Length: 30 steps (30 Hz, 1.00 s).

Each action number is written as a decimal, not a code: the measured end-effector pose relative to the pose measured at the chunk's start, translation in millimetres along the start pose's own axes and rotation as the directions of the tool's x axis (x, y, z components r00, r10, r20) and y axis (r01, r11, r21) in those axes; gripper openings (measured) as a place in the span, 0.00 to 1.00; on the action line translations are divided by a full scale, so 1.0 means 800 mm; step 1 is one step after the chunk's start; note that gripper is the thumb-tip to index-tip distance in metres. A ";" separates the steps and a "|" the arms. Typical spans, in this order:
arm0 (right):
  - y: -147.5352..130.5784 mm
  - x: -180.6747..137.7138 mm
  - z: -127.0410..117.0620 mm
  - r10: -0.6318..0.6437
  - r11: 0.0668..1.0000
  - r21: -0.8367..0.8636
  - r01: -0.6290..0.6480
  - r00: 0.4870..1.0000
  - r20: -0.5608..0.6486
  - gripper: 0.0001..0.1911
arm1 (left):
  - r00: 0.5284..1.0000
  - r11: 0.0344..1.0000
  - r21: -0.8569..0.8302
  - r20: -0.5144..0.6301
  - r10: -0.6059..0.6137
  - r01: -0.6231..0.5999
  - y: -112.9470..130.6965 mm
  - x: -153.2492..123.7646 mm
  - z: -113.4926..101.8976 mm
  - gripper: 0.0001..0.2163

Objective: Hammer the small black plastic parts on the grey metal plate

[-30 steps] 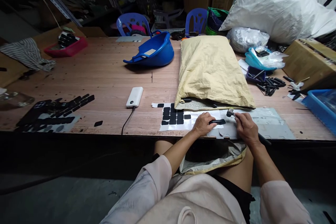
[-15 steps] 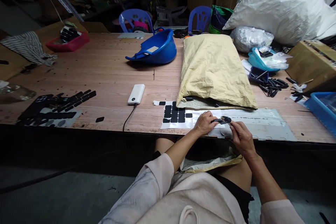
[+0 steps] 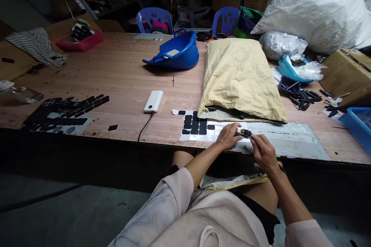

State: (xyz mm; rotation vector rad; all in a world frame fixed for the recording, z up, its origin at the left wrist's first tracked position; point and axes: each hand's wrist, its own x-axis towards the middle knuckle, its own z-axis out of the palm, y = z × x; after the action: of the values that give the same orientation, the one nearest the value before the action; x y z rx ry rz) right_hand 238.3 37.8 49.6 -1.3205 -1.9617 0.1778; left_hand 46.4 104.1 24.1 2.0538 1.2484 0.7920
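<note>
My left hand (image 3: 229,136) rests at the table's near edge, fingers closed on a small black part (image 3: 241,134). My right hand (image 3: 262,151) grips a thin dark-handled tool (image 3: 248,133) whose round tip touches the part's right end. Both hands lie on a white backing sheet (image 3: 220,128) that carries several black adhesive pads (image 3: 194,126) just left of my left hand. A grey sheet (image 3: 292,142) stretches to the right under my right hand.
A full tan sack (image 3: 240,77) lies behind my hands. A white power bank (image 3: 154,101) with a cable, a blue helmet (image 3: 174,52), black pads (image 3: 66,110) at left, black parts (image 3: 304,96), a cardboard box (image 3: 344,71) and a blue bin (image 3: 358,123) crowd the wooden table (image 3: 116,77).
My right hand has brought the tool leftward and down, from above the grey sheet onto the end of the black part. My left hand has kept its hold on the part.
</note>
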 end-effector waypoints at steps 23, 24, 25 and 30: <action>0.123 0.024 -0.013 -0.005 0.870 -0.493 -0.013 0.999 -0.034 0.15 | 0.998 0.992 0.110 0.021 0.052 -0.054 0.000 0.004 0.001 0.07; 0.122 0.024 -0.012 0.001 0.871 -0.491 -0.018 0.999 -0.035 0.14 | 0.998 0.992 0.109 0.017 0.055 -0.056 0.002 0.003 0.000 0.07; 0.121 0.024 -0.012 0.006 0.874 -0.486 -0.022 0.999 -0.034 0.14 | 0.998 0.992 0.108 0.005 0.062 -0.062 0.005 -0.001 -0.002 0.07; 0.115 0.025 -0.015 0.018 0.872 -0.488 -0.031 0.999 -0.032 0.14 | 0.966 0.967 0.011 0.051 0.255 -0.256 0.021 -0.070 -0.007 0.10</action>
State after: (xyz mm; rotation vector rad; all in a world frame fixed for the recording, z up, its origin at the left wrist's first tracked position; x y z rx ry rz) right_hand 310.3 93.2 22.7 -1.6533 -2.0443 -0.3509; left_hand 30.2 47.9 30.0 2.2639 0.9778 0.8414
